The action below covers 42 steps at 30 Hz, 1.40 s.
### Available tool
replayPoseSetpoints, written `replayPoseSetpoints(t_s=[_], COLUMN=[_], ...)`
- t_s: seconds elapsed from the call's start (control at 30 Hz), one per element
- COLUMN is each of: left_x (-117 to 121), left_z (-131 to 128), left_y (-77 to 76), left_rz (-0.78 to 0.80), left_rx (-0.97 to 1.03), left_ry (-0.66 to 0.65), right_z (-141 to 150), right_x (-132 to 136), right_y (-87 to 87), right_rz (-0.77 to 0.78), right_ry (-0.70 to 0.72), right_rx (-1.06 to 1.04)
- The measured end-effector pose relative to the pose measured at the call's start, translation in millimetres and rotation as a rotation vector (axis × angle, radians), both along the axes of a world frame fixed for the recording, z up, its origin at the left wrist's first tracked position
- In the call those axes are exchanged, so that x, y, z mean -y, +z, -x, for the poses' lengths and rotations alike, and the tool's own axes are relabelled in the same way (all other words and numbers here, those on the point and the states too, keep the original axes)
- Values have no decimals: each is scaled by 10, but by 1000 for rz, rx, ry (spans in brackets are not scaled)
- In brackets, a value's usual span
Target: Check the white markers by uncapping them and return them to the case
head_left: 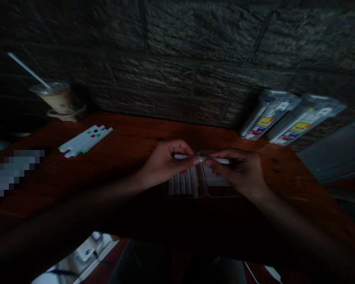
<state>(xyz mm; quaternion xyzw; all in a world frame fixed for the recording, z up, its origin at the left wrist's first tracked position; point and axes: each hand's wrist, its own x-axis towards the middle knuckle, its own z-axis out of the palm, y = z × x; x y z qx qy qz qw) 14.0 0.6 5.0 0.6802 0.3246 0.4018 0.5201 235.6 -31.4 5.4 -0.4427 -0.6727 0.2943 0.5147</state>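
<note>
Held level between both hands is a white marker pen (201,159) with a dark pinkish tip at its right end. My left hand (168,159) pinches its left half, and my right hand (239,167) grips the right half; the fingertips nearly meet at its middle. Below them an open clear plastic case (206,191) lies on the wooden table. Several white markers (183,183) sit side by side in the case's left half. A whitish insert (215,179) shows in the right half, partly covered by my right hand.
Several white markers (85,140) lie together on the left of the table (130,130). Behind them stands a plastic cup (57,98) with a straw in a holder. Two packed clear cases (263,116) lean against the stone wall (171,83) at the right. A power strip (85,252) is below, lower left.
</note>
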Motion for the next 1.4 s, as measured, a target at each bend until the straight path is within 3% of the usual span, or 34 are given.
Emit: replayPoseSetpoints(t_s=[0.57,1.03,1.4], left_x=[93,34,-53], left_z=[-27,-9,9], left_y=[5,18,62], left_rz=[-80,-87,-20], left_rx=[-35,42,126], left_ry=[-44,-3,43], right_z=[27,13,11], right_x=[47,22,15], right_y=[38,46,145], right_rz=[-107,-34,128], right_ry=[16,-84,-38], right_rx=[139,70,-140])
